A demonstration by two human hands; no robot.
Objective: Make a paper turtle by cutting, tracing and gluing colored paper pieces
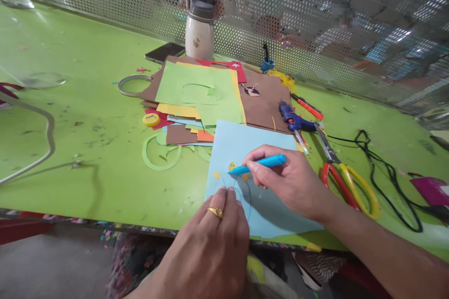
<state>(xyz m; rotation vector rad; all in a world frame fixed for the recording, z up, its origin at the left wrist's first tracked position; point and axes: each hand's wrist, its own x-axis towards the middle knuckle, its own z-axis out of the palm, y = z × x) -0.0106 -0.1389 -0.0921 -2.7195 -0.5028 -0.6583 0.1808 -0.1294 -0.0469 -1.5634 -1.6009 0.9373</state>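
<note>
My right hand (286, 182) is closed around a blue pen (266, 162), its tip down on a light blue sheet (263, 142). Blue curved lines are drawn on the sheet near the tip. Close to the pen lie small yellow paper pieces (217, 175), one of them round with dark marks. My left hand (220, 224), with a gold ring on one finger, lies flat on the sheet's lower left, fingers stretched forward beside the drawn lines. Part of the drawing is hidden under these fingers.
Stacked coloured paper (196, 79) lies behind the sheet, with a bottle (199, 32) and a phone (164, 51) beyond. On the right are a glue gun (294, 119), scissors (345, 182) and a black cord (382, 173). A perforated metal panel (140, 0) borders the green table's back.
</note>
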